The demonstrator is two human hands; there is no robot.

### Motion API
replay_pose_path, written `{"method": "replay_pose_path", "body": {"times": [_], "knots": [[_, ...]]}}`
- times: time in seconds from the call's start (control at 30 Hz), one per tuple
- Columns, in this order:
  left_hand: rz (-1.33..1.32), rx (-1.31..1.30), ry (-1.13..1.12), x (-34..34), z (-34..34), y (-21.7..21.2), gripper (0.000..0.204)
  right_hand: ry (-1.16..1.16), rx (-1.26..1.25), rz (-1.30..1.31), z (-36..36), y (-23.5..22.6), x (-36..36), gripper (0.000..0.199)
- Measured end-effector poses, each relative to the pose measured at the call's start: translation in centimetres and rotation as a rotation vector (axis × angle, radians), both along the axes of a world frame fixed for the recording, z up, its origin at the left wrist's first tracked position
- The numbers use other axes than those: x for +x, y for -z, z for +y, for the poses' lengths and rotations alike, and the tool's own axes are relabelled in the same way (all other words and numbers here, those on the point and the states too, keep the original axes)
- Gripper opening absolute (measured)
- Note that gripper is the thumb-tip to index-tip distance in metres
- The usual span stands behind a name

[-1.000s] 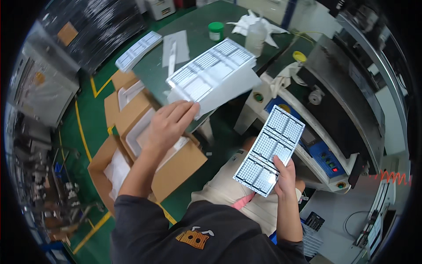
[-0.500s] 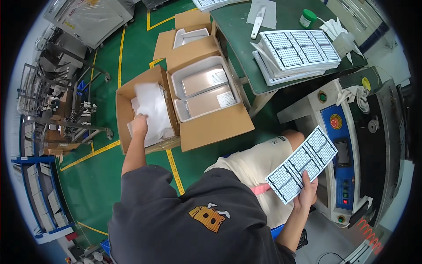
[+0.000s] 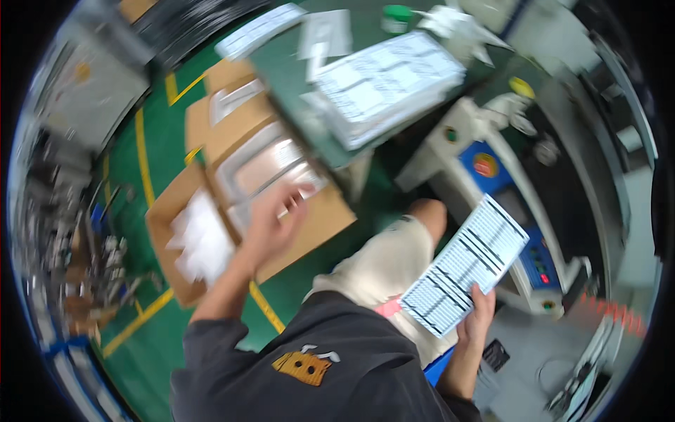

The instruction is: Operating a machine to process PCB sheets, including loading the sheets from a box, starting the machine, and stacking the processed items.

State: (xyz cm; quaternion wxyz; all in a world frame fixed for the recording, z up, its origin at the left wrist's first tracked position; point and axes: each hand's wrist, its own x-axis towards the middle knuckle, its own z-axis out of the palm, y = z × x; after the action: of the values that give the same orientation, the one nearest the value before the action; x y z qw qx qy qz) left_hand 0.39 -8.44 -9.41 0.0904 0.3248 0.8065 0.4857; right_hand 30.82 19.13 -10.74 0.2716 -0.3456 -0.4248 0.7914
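My right hand (image 3: pixel 479 314) grips the lower edge of a white rectangular circuit board panel (image 3: pixel 464 264) with black lines and rows of small dots, tilted over my lap. My left hand (image 3: pixel 276 219) is blurred by motion, its fingers apart and nothing visible in them. It hovers over the near side of an open carton (image 3: pixel 313 235) whose white tray holds wrapped, pinkish-brown packages (image 3: pixel 264 169). Left of it, white sheets (image 3: pixel 204 243) lie crumpled in another open carton (image 3: pixel 165 218).
A green table (image 3: pixel 281 77) bears a stack of similar panels (image 3: pixel 390 77), a white scraper (image 3: pixel 318 60) and a green-lidded jar (image 3: pixel 396 19). To the right stands a machine with a blue control panel (image 3: pixel 485 165). Metal racks (image 3: pixel 77 211) line the left side.
My left hand has let go of the white sheet and moved right, over the carton with the packages. My right hand still holds the panel. The whole view has turned and shifted.
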Motion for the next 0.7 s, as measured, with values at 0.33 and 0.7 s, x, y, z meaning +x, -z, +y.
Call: {"method": "replay_pose_path", "body": {"times": [0.33,0.7], "knots": [[-1.380,0.740,0.720,19.1,19.0,-3.1,0.037,0.460,0.424,0.222,0.6,-7.9,0.6,0.043],[-1.244,0.463,0.557,9.4,17.0,0.9,0.034,0.203,1.437,-0.674,21.0,-20.3,7.9,0.035]]}}
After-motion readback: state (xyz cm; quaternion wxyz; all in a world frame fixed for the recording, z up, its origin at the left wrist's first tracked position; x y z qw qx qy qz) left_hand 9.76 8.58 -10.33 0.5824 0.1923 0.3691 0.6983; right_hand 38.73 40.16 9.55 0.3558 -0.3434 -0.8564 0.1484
